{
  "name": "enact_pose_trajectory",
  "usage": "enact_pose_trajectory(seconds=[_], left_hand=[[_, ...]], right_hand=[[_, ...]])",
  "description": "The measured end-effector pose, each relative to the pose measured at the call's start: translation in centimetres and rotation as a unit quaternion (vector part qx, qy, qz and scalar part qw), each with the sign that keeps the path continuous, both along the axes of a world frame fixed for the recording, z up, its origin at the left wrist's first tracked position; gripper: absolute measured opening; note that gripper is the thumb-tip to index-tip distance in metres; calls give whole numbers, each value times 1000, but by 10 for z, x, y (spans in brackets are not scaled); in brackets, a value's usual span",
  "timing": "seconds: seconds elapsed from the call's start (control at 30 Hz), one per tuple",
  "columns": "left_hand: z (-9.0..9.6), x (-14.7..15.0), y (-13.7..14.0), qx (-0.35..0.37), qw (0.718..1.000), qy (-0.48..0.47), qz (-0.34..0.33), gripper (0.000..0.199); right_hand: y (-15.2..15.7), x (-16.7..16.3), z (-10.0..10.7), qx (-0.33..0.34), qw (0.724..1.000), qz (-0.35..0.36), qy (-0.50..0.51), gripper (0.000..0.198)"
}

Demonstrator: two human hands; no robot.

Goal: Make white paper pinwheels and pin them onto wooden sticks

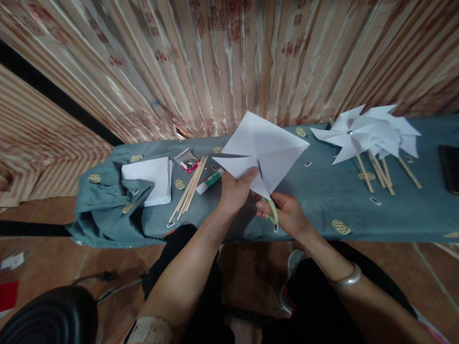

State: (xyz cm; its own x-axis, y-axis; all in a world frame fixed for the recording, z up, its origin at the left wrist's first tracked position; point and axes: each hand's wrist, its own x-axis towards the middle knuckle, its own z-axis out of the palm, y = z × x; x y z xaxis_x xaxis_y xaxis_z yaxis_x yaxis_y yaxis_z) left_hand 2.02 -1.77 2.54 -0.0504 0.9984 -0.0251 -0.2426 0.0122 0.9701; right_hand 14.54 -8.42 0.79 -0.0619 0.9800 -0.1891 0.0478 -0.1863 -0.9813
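Observation:
A square white sheet of paper is held up over the table, turned corner-up, with a slit running in from its left corner. My left hand grips its lower left part, thumb on top. In my right hand are scissors with pale green handles, their blades at the paper's bottom corner and mostly hidden by it. A glue stick lies by my left hand. Wooden sticks and a small open packet of metal pins are left of that.
A stack of white paper lies at the left on the grey-green cloth. Several white paper pinwheels on sticks lie at the right, near a dark flat device. A patterned curtain hangs behind. A black round stool stands lower left.

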Motion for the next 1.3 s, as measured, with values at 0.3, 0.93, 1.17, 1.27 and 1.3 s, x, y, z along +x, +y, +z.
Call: enact_pose_trajectory(seconds=[0.3,0.93,1.17,1.27,1.3], left_hand=[[2,0,-1,1,1000,-2,-5,20],[2,-3,1,0,1000,-11,4,25],[3,-18,15,30,998,-32,55,26],[7,-25,14,41,997,-14,58,24],[8,-27,12,43,998,-3,55,24]], right_hand=[[0,-1,2,3,1000,-9,8,46],[-6,2,-6,-8,1000,19,-2,43],[-17,32,5,-85,990,110,-15,48],[-14,59,6,-83,995,43,-24,51],[-12,67,6,-71,997,-1,-21,54]])
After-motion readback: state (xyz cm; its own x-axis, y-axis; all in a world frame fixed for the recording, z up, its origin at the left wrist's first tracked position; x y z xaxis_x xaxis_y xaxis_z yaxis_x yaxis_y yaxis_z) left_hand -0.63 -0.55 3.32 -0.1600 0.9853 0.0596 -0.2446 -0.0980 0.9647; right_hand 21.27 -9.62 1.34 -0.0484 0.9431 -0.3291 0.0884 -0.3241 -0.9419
